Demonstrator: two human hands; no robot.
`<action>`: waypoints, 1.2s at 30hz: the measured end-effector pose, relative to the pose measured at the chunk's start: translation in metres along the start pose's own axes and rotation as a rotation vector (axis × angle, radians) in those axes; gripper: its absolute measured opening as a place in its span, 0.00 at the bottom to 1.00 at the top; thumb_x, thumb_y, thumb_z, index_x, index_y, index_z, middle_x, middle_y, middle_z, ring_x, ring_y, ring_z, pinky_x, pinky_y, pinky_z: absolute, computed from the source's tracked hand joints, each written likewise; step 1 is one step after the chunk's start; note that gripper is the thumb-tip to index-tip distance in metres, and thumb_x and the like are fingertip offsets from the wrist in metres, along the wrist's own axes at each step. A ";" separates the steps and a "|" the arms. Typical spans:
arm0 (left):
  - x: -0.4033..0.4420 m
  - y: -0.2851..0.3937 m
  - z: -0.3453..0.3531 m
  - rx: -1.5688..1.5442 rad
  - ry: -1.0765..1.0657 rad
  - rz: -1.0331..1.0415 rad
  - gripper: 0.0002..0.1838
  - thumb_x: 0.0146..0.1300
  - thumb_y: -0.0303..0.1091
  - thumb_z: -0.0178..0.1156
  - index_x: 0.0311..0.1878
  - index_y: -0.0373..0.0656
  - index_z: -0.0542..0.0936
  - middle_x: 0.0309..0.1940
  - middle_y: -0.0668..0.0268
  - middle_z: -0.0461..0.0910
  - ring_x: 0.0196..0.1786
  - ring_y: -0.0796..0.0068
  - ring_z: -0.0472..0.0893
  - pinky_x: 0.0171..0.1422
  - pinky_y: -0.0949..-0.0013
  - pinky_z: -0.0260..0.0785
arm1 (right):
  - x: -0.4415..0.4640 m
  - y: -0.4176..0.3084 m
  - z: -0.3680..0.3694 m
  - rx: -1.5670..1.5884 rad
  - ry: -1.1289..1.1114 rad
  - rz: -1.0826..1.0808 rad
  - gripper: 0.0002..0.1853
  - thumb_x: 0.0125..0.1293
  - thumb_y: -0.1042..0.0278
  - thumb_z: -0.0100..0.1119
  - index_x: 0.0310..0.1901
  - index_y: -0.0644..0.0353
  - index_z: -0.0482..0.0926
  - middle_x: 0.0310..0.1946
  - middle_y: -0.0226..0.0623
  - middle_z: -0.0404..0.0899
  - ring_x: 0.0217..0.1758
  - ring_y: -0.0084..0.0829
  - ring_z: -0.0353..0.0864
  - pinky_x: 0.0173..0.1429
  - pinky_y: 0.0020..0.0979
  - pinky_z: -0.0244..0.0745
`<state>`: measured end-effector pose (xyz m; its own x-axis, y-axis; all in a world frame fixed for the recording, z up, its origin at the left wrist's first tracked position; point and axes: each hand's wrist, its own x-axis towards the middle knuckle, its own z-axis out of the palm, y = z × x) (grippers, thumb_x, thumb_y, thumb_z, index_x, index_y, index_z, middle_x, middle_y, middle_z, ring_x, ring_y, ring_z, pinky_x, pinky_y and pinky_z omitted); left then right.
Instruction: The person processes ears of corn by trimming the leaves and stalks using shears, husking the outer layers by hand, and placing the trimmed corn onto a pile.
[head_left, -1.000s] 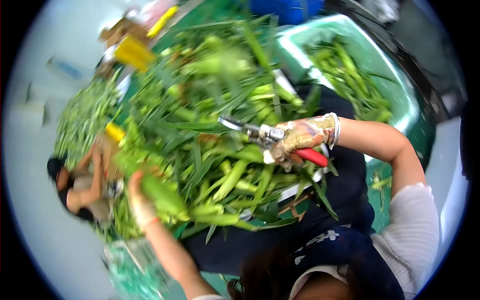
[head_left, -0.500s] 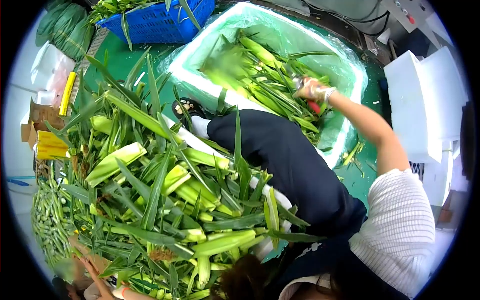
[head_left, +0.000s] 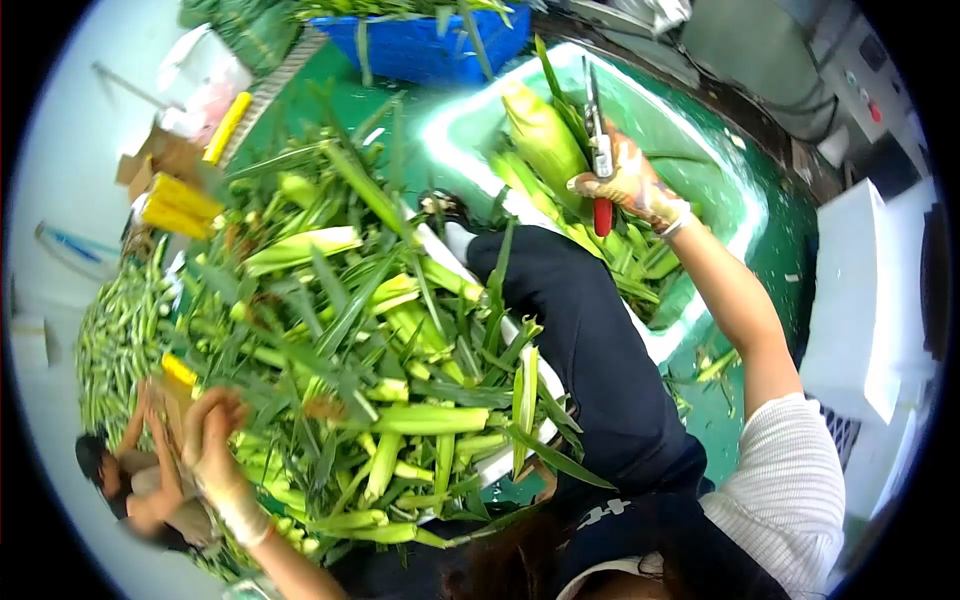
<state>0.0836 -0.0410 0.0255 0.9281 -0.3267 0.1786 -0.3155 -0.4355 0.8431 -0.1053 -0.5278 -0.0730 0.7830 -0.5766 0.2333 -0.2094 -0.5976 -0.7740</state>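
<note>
My right hand (head_left: 640, 185), in a light work glove, is closed around red-handled pruning shears (head_left: 602, 160), their metal blade pointing up. Right beside it, a large ear of corn in green husk (head_left: 540, 130) stands tilted over the lined bin (head_left: 655, 345); I cannot tell whether my hand touches it. My left hand (head_left: 212, 440), also gloved, hovers over the left side of a big heap of unhusked corn (head_left: 400, 420). Its fingers are loosely bent and slightly blurred, with nothing visible in them. Cut stalks and long leaves stick out of the heap.
My dark-trousered leg (head_left: 570, 310) lies between heap and bin. A blue crate (head_left: 430, 50) with leaves stands at the back. Trimmed ears (head_left: 115, 340) are piled at far left, near another person (head_left: 140, 480). White foam boxes (head_left: 850, 300) stand at right.
My left hand has come into clear view over the heap. My right hand has raised the shears, and a large ear now shows beside them. The view has shifted left.
</note>
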 end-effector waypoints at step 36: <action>-0.068 -0.051 0.011 0.852 0.539 0.565 0.28 0.40 0.24 0.62 0.51 0.47 0.74 0.43 0.58 0.76 0.49 0.59 0.75 0.58 0.57 0.63 | -0.121 -0.250 0.196 0.667 -1.145 0.133 0.15 0.61 0.52 0.61 0.37 0.56 0.77 0.29 0.27 0.71 0.33 0.23 0.69 0.44 0.25 0.67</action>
<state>0.0340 -0.0063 -0.0351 0.5111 -0.3441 0.7877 -0.5532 -0.8330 -0.0049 -0.0322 -0.1993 -0.0231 0.8954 0.3782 -0.2350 -0.2545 0.0016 -0.9671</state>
